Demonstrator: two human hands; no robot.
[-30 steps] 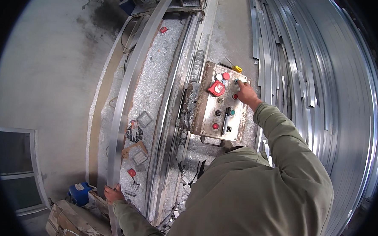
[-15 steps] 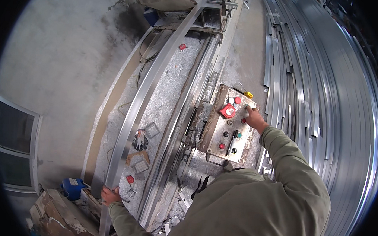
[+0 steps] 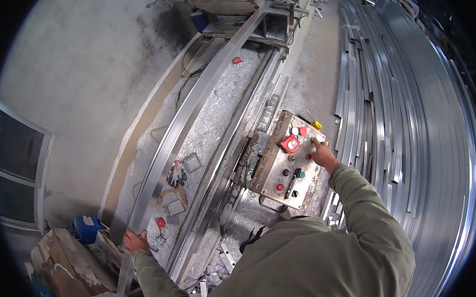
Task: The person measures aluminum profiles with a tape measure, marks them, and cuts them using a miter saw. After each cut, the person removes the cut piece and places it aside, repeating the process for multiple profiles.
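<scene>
A long silver aluminium profile (image 3: 180, 126) runs from the far machine head down to the lower left. My left hand (image 3: 136, 241) is closed round its near end. My right hand (image 3: 325, 154) reaches to the far right corner of a metal control box (image 3: 271, 174), its thumb and finger closed at a small knob (image 3: 314, 140) that they partly cover. Red, green, white and black buttons and switches are set in the panel. A red tape measure (image 3: 290, 144) lies on the panel, and a dark marker pen (image 3: 292, 182) is near the green button.
Long metal profiles (image 3: 382, 118) lie stacked along the right. Metal chips cover the machine bed (image 3: 213, 109), where a pair of gloves (image 3: 177, 173) lies. Worn machine housings (image 3: 62, 263) stand at the near left and far end, with a blue canister (image 3: 87, 229) beside the near one.
The whole view has shifted slightly. Both hands keep their places, the left on the profile and the right at the knob.
</scene>
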